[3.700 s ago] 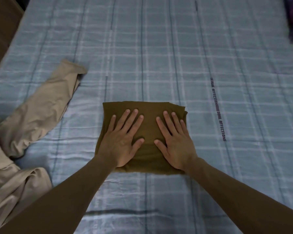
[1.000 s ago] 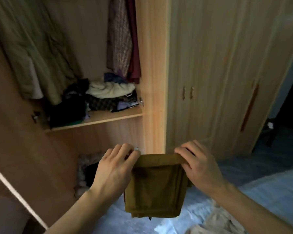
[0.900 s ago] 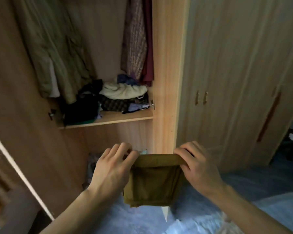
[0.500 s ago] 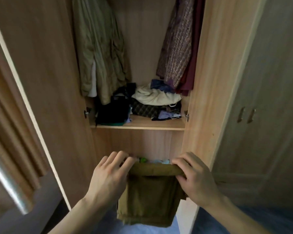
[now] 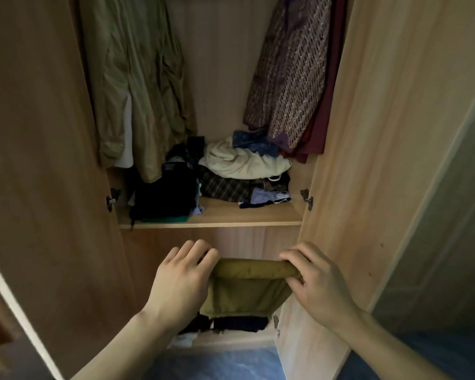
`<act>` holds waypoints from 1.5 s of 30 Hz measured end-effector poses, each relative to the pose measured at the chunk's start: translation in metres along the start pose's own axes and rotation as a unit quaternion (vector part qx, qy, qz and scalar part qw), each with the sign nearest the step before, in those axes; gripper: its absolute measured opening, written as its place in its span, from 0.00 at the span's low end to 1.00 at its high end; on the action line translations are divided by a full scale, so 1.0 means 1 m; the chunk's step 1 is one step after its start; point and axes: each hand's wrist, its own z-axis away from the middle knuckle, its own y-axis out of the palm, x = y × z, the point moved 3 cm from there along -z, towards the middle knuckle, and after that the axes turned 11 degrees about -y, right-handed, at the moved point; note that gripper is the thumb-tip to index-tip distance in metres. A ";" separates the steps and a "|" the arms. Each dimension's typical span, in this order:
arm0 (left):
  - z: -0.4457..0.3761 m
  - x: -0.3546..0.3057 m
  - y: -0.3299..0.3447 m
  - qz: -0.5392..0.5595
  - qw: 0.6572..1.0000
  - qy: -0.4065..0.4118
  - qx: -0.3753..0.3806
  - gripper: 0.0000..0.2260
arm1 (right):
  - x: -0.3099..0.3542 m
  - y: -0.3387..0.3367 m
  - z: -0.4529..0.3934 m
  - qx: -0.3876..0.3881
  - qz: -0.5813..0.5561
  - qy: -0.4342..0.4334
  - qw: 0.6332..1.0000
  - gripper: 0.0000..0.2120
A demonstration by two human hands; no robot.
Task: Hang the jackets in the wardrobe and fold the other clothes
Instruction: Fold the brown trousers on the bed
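Head view shows us holding the folded olive-brown cloth garment (image 5: pixel 247 289) up in front of the open light-wood wardrobe (image 5: pixel 368 133), below the front edge of its wooden shelf (image 5: pixel 231 215). Our left hand (image 5: pixel 183 281) grips the garment's top left edge, its fingers curled over the fold; our right hand (image 5: pixel 317 283) pinches the top right edge, fingertips (image 5: pixel 288 257) hooked over the rolled rim. Both forearms reach in from the near edge, wrists about level, backs of the hands towards us, so the garment hangs between them as a flat panel.

We judge the main risk to be the fold opening: we hold only the top edge, so the lower layers hang free and could splay or catch as the piece goes in. The shelf already carries a loose heap of mixed clothes (image 5: pixel 244 165), with a dark stack (image 5: pixel 165 193) to its left; pushing the garment on top may topple them or crumple it. The hanging olive-green jacket (image 5: pixel 137 83) on the far left and the patterned woven garment (image 5: pixel 291 72) on the far right droop low over the shelf and could snag. More dark clothes (image 5: pixel 239 323) lie in the lower compartment, partly hidden.
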 end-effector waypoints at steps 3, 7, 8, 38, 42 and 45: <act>-0.022 0.018 0.025 0.004 1.000 -0.002 0.008 0.11 | -0.025 0.020 -0.022 0.000 0.004 0.011 1.000 0.15; -0.052 0.040 0.061 0.006 0.999 -0.031 0.023 0.10 | -0.067 0.056 -0.055 -0.010 -0.011 0.020 1.000 0.14; -0.061 0.045 0.071 0.006 0.999 -0.038 0.029 0.10 | -0.078 0.066 -0.062 -0.004 -0.022 0.020 1.000 0.13; -0.289 0.188 0.300 0.031 0.983 -0.102 0.149 0.17 | -0.317 0.272 -0.234 0.097 -0.039 0.069 0.992 0.14; -0.306 0.213 0.334 0.049 0.979 -0.115 0.161 0.15 | -0.337 0.298 -0.250 0.112 -0.018 0.100 0.989 0.14; -0.323 0.225 0.350 0.063 0.978 -0.123 0.157 0.12 | -0.354 0.312 -0.265 0.128 -0.038 0.111 0.985 0.12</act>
